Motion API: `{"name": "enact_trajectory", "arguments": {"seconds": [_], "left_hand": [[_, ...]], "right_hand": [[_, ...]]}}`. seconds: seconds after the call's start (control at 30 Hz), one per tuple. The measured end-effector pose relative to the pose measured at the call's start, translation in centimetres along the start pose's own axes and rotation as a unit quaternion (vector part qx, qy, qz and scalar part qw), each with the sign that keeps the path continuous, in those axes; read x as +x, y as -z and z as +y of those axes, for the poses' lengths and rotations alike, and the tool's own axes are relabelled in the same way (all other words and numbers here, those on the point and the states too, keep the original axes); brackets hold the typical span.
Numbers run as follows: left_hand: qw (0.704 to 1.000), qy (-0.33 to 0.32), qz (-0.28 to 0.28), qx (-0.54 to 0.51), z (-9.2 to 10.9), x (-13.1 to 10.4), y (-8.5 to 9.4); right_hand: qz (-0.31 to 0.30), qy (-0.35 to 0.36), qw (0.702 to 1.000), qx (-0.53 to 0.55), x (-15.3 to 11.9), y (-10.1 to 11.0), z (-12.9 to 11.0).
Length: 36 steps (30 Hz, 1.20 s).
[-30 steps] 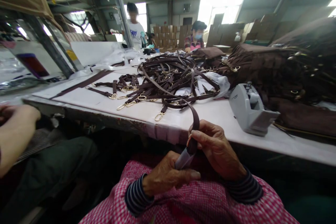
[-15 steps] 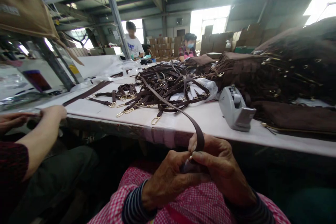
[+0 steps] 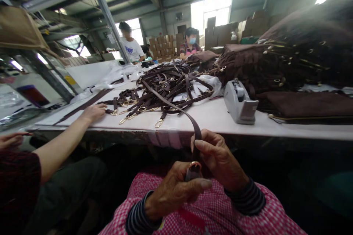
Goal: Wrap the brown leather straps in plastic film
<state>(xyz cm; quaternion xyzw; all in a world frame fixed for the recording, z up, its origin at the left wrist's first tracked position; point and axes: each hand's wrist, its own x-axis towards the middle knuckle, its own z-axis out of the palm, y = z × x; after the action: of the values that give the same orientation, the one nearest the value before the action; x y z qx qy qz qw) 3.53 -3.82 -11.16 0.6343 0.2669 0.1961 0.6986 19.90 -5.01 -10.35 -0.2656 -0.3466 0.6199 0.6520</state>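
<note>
A long dark brown strap runs from the pile on the table down to my hands over my lap. My right hand pinches it between thumb and fingers just above a gold metal ring. Below and to the left, my left hand is closed round the strap's end at the ring, its thumb stretched to the right. Part of what lies inside the left hand is hidden by the fingers. On the table lies the heap of brown straps with gold clasps at its near side.
A grey tape dispenser stands to the right of the straps. Brown bags are stacked at the right. At the left, a co-worker's arm reaches onto the table. Two people are beyond the table, before stacked boxes.
My right hand has moved up the strap, away from my left hand, and the gold ring now shows. The co-worker's hand has reached right to the small straps. The camera view has shifted slightly.
</note>
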Motion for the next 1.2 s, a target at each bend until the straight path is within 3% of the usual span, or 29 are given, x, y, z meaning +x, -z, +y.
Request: {"name": "enact_trajectory", "arguments": {"seconds": [0.2,0.4,0.5,0.57,0.7,0.77,0.87,0.97,1.07,1.2], "left_hand": [[0.999,0.012,0.001,0.043,-0.7,0.8,0.9],[0.999,0.018,0.025,0.013,-1.2,1.6,1.7],[0.998,0.018,0.047,-0.039,-1.3,2.0,2.2],[0.994,-0.001,0.093,-0.062,-1.8,2.2,2.6],[0.981,-0.027,0.191,-0.03,-3.7,2.5,2.7],[0.976,-0.044,0.212,-0.011,-4.3,2.5,2.5],[0.972,-0.068,0.224,-0.004,-4.1,2.3,2.4],[0.978,-0.05,0.2,-0.034,-3.3,2.1,2.7],[0.989,0.001,0.098,-0.106,-2.9,1.8,3.0],[0.977,0.032,-0.006,-0.212,-2.5,1.6,3.2]], "right_hand": [[-0.014,0.018,0.993,-0.119,0.3,0.3,-0.7],[-0.036,-0.017,0.985,-0.17,1.5,0.6,1.1],[0.009,-0.022,0.983,-0.182,1.9,0.7,2.0],[0.065,-0.019,0.982,-0.177,2.2,0.5,2.2],[0.147,0.064,0.968,-0.195,3.1,0.1,2.1],[0.161,0.101,0.958,-0.214,3.5,0.0,2.1],[0.154,0.101,0.965,-0.185,4.0,0.1,2.1],[0.14,0.095,0.974,-0.149,4.0,0.0,2.1],[0.102,0.091,0.981,-0.14,3.8,-0.2,1.7],[0.067,0.086,0.985,-0.136,3.8,-0.4,1.0]]}}
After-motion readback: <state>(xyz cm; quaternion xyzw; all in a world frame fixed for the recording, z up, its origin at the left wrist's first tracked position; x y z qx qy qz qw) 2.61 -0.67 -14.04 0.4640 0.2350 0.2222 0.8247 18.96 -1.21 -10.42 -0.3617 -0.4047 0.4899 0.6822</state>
